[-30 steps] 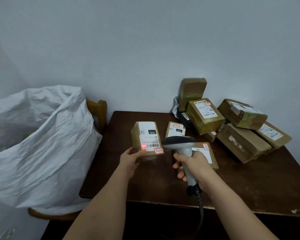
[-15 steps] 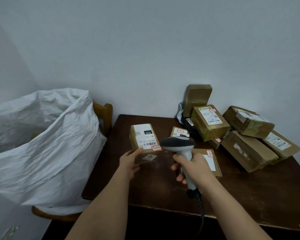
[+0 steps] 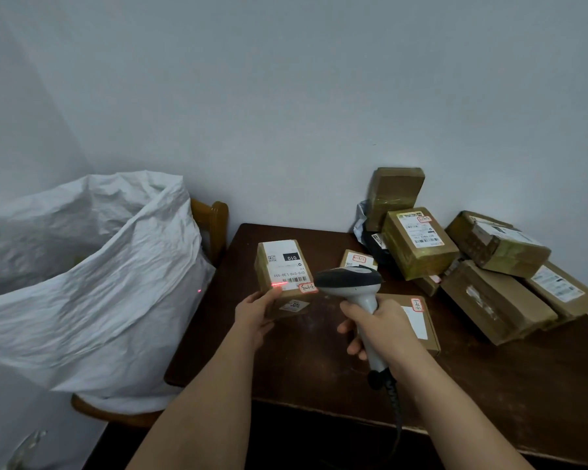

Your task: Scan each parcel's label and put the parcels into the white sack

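The left hand [image 3: 257, 312] grips the near corner of a small brown cardboard parcel [image 3: 282, 273] with a white label, holding it tilted above the dark brown wooden table [image 3: 302, 361]. A red scan line lies across the lower edge of the label. The right hand [image 3: 381, 325] is curled round the handle of a grey and black handheld barcode scanner [image 3: 348, 281], whose head points toward the parcel, at 9 o'clock from it. The big white woven sack [image 3: 92, 283] stands open on a wooden chair [image 3: 211, 222] at 9 o'clock from the table. A pile of brown taped parcels [image 3: 472, 266] lies at 2 o'clock from the hands, against the wall.
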